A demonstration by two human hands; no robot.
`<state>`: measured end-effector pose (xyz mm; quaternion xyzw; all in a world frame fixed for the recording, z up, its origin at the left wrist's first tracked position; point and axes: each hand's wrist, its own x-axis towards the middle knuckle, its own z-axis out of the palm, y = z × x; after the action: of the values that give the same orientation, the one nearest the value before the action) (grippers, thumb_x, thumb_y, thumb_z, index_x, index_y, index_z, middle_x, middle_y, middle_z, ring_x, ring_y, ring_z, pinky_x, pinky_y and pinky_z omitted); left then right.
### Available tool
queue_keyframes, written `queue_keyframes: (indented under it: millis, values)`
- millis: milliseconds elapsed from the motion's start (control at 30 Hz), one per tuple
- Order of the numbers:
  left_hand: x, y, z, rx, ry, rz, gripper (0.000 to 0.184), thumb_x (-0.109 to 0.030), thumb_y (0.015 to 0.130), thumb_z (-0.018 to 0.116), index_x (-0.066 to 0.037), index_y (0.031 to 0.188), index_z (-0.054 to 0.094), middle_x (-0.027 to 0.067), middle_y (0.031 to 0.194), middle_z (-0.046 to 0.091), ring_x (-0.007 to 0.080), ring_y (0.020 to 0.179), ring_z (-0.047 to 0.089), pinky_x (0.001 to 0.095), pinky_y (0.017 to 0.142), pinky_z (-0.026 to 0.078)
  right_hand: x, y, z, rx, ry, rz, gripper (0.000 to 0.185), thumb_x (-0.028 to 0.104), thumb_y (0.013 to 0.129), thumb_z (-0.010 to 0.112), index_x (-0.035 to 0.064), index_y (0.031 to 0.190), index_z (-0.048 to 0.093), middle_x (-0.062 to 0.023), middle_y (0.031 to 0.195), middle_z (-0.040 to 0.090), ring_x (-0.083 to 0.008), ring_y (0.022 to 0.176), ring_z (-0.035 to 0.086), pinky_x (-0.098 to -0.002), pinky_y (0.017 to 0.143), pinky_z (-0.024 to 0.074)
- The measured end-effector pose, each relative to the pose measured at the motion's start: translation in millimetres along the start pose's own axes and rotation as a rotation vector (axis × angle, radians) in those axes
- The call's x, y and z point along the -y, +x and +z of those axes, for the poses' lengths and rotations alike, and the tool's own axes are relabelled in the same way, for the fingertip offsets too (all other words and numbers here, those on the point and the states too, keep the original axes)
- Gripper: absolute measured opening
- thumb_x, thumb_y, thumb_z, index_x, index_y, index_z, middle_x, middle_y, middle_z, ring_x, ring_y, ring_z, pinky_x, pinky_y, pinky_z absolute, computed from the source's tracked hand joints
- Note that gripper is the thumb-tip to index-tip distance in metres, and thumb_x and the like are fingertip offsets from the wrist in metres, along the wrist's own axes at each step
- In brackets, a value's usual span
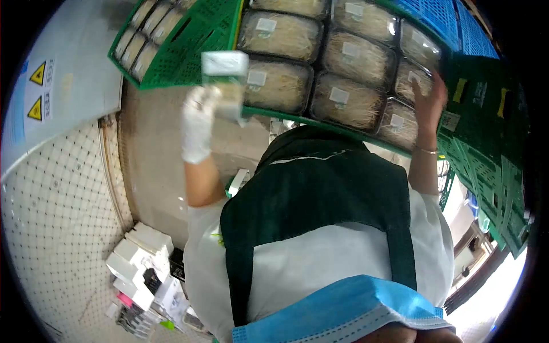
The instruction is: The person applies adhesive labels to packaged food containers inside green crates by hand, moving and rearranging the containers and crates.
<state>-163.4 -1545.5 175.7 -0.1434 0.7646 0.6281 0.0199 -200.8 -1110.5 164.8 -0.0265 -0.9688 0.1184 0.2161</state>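
My left hand (200,117), in a white glove, is closed on a blurred white, box-shaped object (225,64) with a paler, see-through lower part. It is held at the left edge of a green crate (343,132). Inside the crate are several black trays of pale, thin noodle-like strands (277,86) under clear film, each visible one with a white label (339,96). My right hand (430,106) is bare with a bracelet at the wrist. Its fingers are spread over the trays by the crate's right side; whether they press on the film I cannot tell.
Another green crate (166,60) with similar packs stands at upper left. Dark green crates (480,126) rise on the right, and blue crates (432,17) lie behind. A grey metal panel (68,74) with warning stickers is at far left. White boxes (140,257) sit low on the left.
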Motion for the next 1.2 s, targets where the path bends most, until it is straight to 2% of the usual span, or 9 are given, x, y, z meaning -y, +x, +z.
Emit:
queue_keyframes:
  millis: [67,100,167,400,600,700,900,1100,1200]
  values:
    - [9,-47,-6,0.132,0.184,0.167,0.015,-0.018,0.079,0.058,-0.003,0.076,0.054,0.0014,0.067,0.05,0.0098,0.064,0.046,0.0241,0.06,0.04,113,-5,8,0.519,0.801,0.049,0.044,0.019,0.071,0.066,0.0043,0.109,0.049,-0.0085,0.106,0.054,-0.0193,0.096,0.051,-0.0313,0.081,0.0413]
    - [6,-66,-6,0.206,0.183,0.056,0.017,-0.018,0.078,0.059,-0.003,0.075,0.052,0.0016,0.066,0.048,0.0097,0.064,0.044,0.0237,0.059,0.039,169,-12,8,0.692,1.018,-0.279,0.047,0.022,0.07,0.067,0.004,0.109,0.048,-0.0096,0.104,0.054,-0.0197,0.095,0.052,-0.0309,0.079,0.0426]
    - [31,-90,-12,0.2,-0.025,-0.059,0.017,-0.018,0.078,0.06,-0.002,0.077,0.052,0.0016,0.067,0.047,0.0085,0.066,0.043,0.024,0.06,0.039,246,-29,8,1.063,0.979,-0.346,0.039,0.014,0.071,0.065,0.0017,0.104,0.049,-0.0062,0.097,0.055,-0.017,0.093,0.051,-0.0279,0.08,0.0403]
    - [34,-96,-18,0.204,-0.12,0.003,0.013,-0.011,0.077,0.059,-0.001,0.085,0.057,0.0025,0.072,0.058,0.0066,0.067,0.048,0.0224,0.061,0.041,273,-75,10,1.123,0.936,-0.386,0.022,0.015,0.072,0.062,0.0059,0.091,0.057,-0.0132,0.072,0.06,-0.0283,0.063,0.058,-0.0335,0.056,0.0466]
    - [24,-103,-18,0.025,-0.319,-0.238,0.01,-0.009,0.075,0.061,0.0,0.08,0.059,0.0009,0.072,0.058,0.0047,0.063,0.05,0.0195,0.058,0.041,274,-59,30,0.591,0.823,-0.66,0.011,0.019,0.069,0.065,0.0088,0.073,0.065,-0.0084,0.07,0.061,-0.0194,0.056,0.058,-0.0274,0.05,0.0465]
    - [41,-112,-51,0.119,-0.421,-0.373,0.007,-0.007,0.073,0.062,-0.001,0.076,0.059,0.001,0.069,0.058,0.006,0.059,0.052,0.019,0.055,0.041,251,-10,46,0.63,0.724,-0.203,0.022,0.025,0.073,0.064,0.0032,0.071,0.062,-0.0046,0.051,0.053,-0.0112,0.044,0.044,-0.0247,0.044,0.0395]
    - [85,-135,-112,-0.081,-0.468,-0.407,0.006,-0.003,0.071,0.058,0.001,0.076,0.06,0.0039,0.07,0.059,0.0085,0.06,0.054,0.0203,0.058,0.043,233,-50,114,0.582,0.409,-0.589,0.028,0.024,0.076,0.056,0.0036,0.093,0.047,-0.0179,0.086,0.055,-0.0346,0.074,0.055,-0.0412,0.065,0.0455]
    - [67,-121,-69,-0.035,-0.639,-0.315,0.015,0.002,0.072,0.054,0.001,0.087,0.057,0.0063,0.082,0.06,0.0097,0.072,0.056,0.0217,0.066,0.045,248,-38,72,0.553,-0.09,-0.441,0.043,0.033,0.076,0.058,0.0037,0.105,0.046,-0.0143,0.087,0.055,-0.0274,0.076,0.057,-0.034,0.064,0.0478]
    - [58,-106,-40,0.09,-0.53,-0.227,0.024,0.0,0.074,0.054,0.0,0.098,0.053,0.0056,0.091,0.058,0.0106,0.082,0.054,0.022,0.072,0.044,245,-35,45,0.871,0.879,-0.365,0.048,0.034,0.074,0.061,0.0047,0.109,0.046,-0.0111,0.084,0.055,-0.0208,0.073,0.056,-0.0304,0.064,0.0466]
